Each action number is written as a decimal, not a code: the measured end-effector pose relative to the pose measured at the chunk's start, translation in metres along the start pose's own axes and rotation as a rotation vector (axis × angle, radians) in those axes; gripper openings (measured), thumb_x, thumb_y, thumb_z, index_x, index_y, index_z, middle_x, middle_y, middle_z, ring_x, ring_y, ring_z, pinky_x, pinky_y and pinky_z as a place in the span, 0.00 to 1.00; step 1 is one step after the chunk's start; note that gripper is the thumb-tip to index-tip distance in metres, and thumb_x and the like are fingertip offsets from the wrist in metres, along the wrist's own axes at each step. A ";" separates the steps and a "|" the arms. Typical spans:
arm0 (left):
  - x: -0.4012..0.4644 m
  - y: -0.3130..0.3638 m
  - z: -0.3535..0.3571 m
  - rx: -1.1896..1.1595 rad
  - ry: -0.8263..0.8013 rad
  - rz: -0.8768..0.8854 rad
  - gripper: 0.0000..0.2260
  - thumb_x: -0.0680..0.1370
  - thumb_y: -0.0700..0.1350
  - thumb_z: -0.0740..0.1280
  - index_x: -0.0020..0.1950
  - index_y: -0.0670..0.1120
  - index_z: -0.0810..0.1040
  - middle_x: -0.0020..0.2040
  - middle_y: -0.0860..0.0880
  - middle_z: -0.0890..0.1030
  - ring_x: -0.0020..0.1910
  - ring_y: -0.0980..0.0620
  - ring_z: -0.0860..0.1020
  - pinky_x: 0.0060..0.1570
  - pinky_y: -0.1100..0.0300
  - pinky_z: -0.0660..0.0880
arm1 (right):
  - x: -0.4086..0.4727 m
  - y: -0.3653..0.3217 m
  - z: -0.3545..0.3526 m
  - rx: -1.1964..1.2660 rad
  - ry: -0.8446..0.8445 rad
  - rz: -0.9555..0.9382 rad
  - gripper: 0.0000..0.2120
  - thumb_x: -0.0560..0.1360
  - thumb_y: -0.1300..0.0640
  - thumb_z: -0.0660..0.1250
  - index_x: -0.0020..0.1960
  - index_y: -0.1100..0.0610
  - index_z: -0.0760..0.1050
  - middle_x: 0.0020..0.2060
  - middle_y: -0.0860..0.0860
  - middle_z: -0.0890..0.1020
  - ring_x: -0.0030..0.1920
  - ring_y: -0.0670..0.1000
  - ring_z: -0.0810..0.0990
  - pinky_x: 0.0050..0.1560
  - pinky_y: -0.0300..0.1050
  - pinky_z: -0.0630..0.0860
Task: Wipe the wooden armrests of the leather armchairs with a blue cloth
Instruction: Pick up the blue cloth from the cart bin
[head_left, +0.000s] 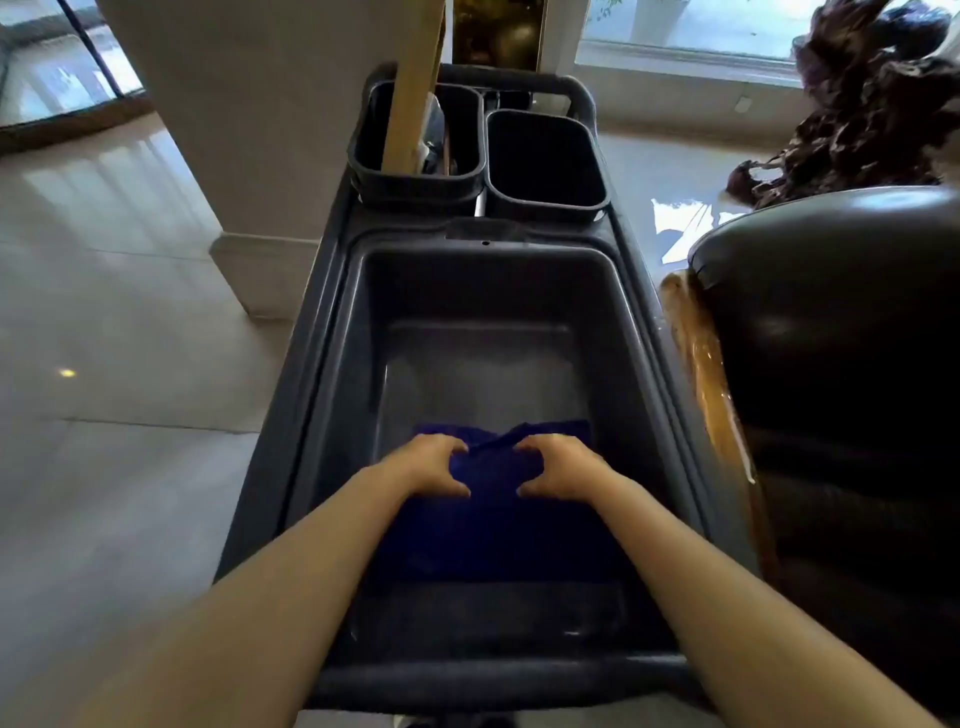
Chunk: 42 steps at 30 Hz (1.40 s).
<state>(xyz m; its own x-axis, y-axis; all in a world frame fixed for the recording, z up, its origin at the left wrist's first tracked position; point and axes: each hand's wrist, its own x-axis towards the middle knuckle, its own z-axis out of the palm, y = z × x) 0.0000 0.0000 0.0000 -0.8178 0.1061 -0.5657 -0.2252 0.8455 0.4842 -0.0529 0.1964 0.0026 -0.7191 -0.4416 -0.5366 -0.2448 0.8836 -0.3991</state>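
Observation:
A blue cloth (493, 525) lies in the near half of the deep grey tub (332, 395) of a cleaning cart. My left hand (431, 465) and my right hand (558, 465) both rest on the cloth's far part, fingers curled and pinching its bunched fabric between them. A dark leather armchair (841, 332) stands to the right of the cart. Its glossy wooden armrest (701, 364) runs along the cart's right side.
Two small black bins (545, 161) sit at the cart's far end; the left one holds a tall wooden handle (415, 78). A white pillar (208, 130) stands left of the cart on a polished tile floor. A dark root sculpture (872, 98) is at the far right.

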 end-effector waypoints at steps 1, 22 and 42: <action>0.002 -0.001 0.004 0.005 -0.013 -0.027 0.32 0.69 0.50 0.71 0.70 0.49 0.65 0.70 0.48 0.69 0.67 0.48 0.69 0.66 0.53 0.68 | 0.000 0.001 0.003 -0.013 -0.010 0.018 0.33 0.66 0.48 0.73 0.68 0.50 0.66 0.66 0.53 0.72 0.65 0.55 0.70 0.62 0.53 0.72; -0.010 -0.023 0.024 -0.239 0.217 -0.175 0.09 0.70 0.33 0.68 0.48 0.41 0.81 0.51 0.42 0.83 0.50 0.48 0.79 0.51 0.62 0.73 | -0.007 0.045 0.034 0.005 0.121 -0.007 0.22 0.71 0.63 0.68 0.64 0.59 0.72 0.58 0.57 0.71 0.58 0.57 0.72 0.61 0.45 0.71; -0.067 0.030 -0.055 -0.345 0.337 0.020 0.09 0.68 0.33 0.68 0.47 0.41 0.82 0.37 0.47 0.81 0.35 0.52 0.78 0.27 0.67 0.75 | -0.082 0.013 -0.065 0.283 0.428 -0.131 0.07 0.67 0.63 0.71 0.44 0.55 0.82 0.38 0.51 0.84 0.40 0.48 0.80 0.45 0.42 0.76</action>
<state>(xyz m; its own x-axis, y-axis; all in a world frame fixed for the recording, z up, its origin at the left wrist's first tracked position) 0.0189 -0.0111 0.0893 -0.9369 -0.1031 -0.3340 -0.3239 0.6156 0.7184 -0.0394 0.2538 0.0893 -0.9099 -0.3903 -0.1405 -0.2079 0.7222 -0.6596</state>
